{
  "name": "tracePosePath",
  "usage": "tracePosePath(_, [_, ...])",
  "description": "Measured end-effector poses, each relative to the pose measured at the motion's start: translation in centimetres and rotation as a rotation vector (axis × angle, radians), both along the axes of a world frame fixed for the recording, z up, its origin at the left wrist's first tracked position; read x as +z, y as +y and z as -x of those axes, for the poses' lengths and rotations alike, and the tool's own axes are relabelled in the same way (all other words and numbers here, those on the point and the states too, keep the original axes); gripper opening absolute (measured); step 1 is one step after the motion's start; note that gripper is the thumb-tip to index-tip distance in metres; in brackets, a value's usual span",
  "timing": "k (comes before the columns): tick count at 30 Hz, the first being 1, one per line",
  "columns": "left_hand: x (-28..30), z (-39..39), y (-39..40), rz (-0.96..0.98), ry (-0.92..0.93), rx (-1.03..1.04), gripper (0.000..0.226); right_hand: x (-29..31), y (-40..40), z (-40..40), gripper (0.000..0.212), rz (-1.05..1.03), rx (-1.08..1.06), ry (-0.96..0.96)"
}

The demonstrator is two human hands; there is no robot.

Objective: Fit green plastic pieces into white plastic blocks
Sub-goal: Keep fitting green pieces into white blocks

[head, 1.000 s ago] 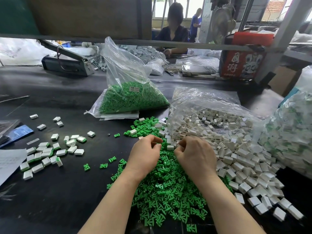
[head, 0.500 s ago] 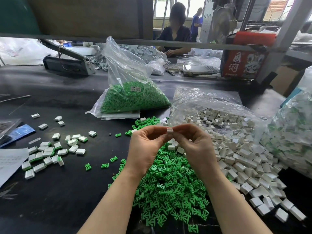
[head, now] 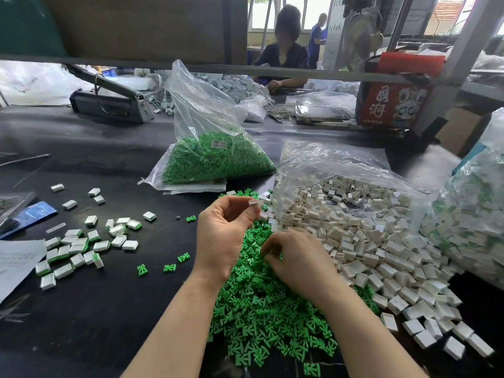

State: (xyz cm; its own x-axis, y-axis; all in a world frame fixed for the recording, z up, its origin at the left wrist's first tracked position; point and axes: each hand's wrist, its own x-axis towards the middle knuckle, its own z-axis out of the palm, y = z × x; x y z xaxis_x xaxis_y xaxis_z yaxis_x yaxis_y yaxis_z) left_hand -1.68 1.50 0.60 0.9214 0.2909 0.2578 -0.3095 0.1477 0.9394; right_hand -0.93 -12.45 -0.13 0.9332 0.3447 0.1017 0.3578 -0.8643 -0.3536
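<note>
Dozens of finished blocks (head: pixel 79 249), white with green showing at their edges, lie scattered on the dark tabletop (head: pixel 81 309) to your far left, beside a sheet of paper (head: pixel 16 263) cut off by the frame edge. A few stray green pieces (head: pixel 169 267) sit just right of them.

Your left hand (head: pixel 223 236) is raised above the near pile, thumb and fingertips pinching one small white block (head: pixel 253 203); you cannot tell whether a green piece is already in it.

Behind that hand a clear bag of green pieces (head: pixel 215 159) stands on the far tabletop.

The loose green pile (head: pixel 261 317) spreads under both wrists, partly hidden by your forearms.

Your right hand (head: pixel 297 260) is low on that pile with fingers curled down into it; what the fingertips grip, if anything, is hidden.

The white blocks (head: pixel 376 255) spill from an open clear bag (head: pixel 341 165) to the right. Another bag (head: pixel 474 214), at the far right, is cut off and its contents are blurred by plastic.
</note>
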Motion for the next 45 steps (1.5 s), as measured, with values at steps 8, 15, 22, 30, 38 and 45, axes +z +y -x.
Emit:
tracePosePath(8, [-0.2, -0.2, 0.0, -0.022, -0.006, -0.003, 0.013, 0.1, -0.2, -0.2, 0.029, 0.066, 0.038, 0.014])
tracePosePath(15, [-0.3, -0.4, 0.1, -0.029, -0.021, -0.024, 0.020, -0.6, -0.5, -0.5, 0.011, -0.294, -0.039, 0.019])
tracePosePath(22, [-0.2, -0.1, -0.1, -0.014, 0.000, -0.078, 0.011, 0.8, -0.7, -0.2, 0.008, -0.988, -0.061, 0.167])
tracePosePath(30, [-0.3, -0.2, -0.1, 0.018, 0.020, -0.127, 0.012, 1.6, -0.9, 0.1, 0.014, -1.346, -0.152, 0.373])
tracePosePath(38, [-0.4, -0.2, -0.4, -0.095, -0.012, -0.135, 0.009, 1.7, -0.7, 0.1, 0.014, -1.397, -0.076, 0.359])
tracePosePath(45, [0.1, 0.1, -0.2, -0.015, 0.001, -0.145, 0.024, 1.7, -0.8, 0.2, 0.010, -1.402, -0.037, 0.232])
